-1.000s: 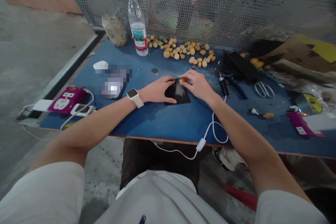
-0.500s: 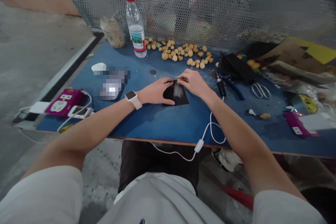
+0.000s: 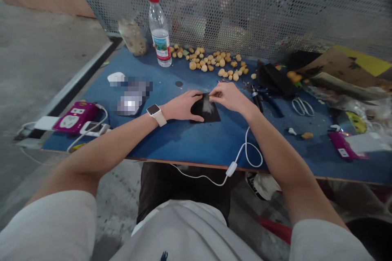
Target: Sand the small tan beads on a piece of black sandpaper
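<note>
A black sheet (image 3: 206, 111) with a pale dusty streak lies on the blue table (image 3: 190, 138). My left hand (image 3: 183, 105), with a watch on its wrist, presses flat on the sheet's left edge, fingers stretched out. My right hand (image 3: 230, 96) is pinched on a small yellowish piece (image 3: 211, 95) held against the sheet's far edge. A scatter of several similar tan pieces (image 3: 211, 62) lies beyond the hands.
A water bottle (image 3: 159, 29) and a jar (image 3: 132, 36) stand at the back by a mesh screen. Left lie a power strip (image 3: 73, 116) and phone (image 3: 94, 128). To the right: a black tool (image 3: 256, 100), scissors (image 3: 302, 106), cardboard. A white cable (image 3: 241, 157) hangs over the near edge.
My right hand has kept the small piece at the sheet's far edge, shifting slightly back and forth. My left hand stays pressed on the sheet.
</note>
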The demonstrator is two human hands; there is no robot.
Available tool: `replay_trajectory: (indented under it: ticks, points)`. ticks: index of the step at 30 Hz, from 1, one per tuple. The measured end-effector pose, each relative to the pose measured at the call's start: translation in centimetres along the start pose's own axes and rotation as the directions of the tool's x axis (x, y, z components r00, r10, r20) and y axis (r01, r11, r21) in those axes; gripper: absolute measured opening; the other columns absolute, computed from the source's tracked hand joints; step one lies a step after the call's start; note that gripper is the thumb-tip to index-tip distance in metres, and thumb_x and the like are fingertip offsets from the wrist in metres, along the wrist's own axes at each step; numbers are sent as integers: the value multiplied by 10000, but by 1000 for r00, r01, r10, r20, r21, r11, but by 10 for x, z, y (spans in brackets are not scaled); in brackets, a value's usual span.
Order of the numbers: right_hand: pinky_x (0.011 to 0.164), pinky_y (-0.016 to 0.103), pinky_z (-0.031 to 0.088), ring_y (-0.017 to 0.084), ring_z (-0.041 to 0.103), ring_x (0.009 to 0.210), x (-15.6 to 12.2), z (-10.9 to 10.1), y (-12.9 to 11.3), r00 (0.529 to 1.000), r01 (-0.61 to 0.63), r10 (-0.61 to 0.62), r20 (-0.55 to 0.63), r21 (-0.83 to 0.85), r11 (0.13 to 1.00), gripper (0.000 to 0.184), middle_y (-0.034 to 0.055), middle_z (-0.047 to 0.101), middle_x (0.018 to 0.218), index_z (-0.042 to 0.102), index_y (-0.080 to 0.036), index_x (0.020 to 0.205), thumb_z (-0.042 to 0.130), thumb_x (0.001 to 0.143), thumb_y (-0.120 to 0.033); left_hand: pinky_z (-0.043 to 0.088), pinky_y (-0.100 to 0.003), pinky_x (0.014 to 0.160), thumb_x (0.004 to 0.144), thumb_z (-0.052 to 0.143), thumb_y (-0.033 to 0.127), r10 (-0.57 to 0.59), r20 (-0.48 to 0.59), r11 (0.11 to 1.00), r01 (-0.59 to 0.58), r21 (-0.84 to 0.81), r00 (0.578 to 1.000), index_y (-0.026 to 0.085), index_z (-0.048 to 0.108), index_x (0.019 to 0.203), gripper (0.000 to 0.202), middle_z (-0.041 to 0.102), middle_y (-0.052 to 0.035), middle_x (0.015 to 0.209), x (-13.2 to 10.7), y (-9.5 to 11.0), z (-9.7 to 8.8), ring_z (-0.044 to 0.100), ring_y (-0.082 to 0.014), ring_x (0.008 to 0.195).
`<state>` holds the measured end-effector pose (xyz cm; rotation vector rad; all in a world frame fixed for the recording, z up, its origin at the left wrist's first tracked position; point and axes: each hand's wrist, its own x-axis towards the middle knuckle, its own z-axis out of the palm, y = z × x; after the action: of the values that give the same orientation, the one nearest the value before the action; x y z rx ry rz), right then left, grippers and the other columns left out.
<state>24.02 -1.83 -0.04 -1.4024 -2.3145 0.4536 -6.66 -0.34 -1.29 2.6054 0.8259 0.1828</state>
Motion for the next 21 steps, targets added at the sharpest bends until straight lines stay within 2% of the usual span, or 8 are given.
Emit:
replay_trajectory:
  ticks: [2,7,13,18,21]
  points:
    - [1020,533,664,328,801,949,-3,-1,2,1000,22,-22,19,0,1000,94,137,892,1125,1012,-246,1147,971,1111,-323,413,-581,1583,1047,806,950,16,-10,1000,-16,-4,1000,97,604,1942,1253,505,-273,2067,1,-1,2,500,-529,1899]
    - [1086,553,667,343,796,1033,2,5,4,993,4,-7,-116,-27,1000,115,157,898,1196,1010,-239,1171,925,1123,-298,403,-593,1591,1050,810,937,8,-14,1000,-8,1,1000,71,615,1922,1245,503,-291,2064,2,-1,2,492,-529,1905]
    - [981,521,704,315,831,929,-10,1,7,1000,-4,3,10,126,992,139,115,922,1093,1022,-259,1134,1012,1045,-365,413,-560,1592,1041,845,922,-9,10,1000,9,21,1000,56,594,1937,1271,502,-291,2064,2,2,-1,508,-520,1903]
    - [1080,603,723,352,846,987,-4,7,8,989,-24,38,-141,104,994,144,128,950,1109,1017,-269,1114,974,1073,-400,420,-594,1594,1060,824,913,0,-5,1000,0,20,1000,71,606,1931,1232,512,-280,2062,1,5,-2,513,-524,1895]
    - [1039,591,737,349,850,943,-2,7,7,992,-60,76,-104,144,988,165,116,948,1044,1010,-272,1079,991,1054,-434,406,-571,1603,1050,827,920,-26,17,999,26,23,1000,20,568,1947,1297,485,-303,2071,1,8,-3,492,-527,1909]
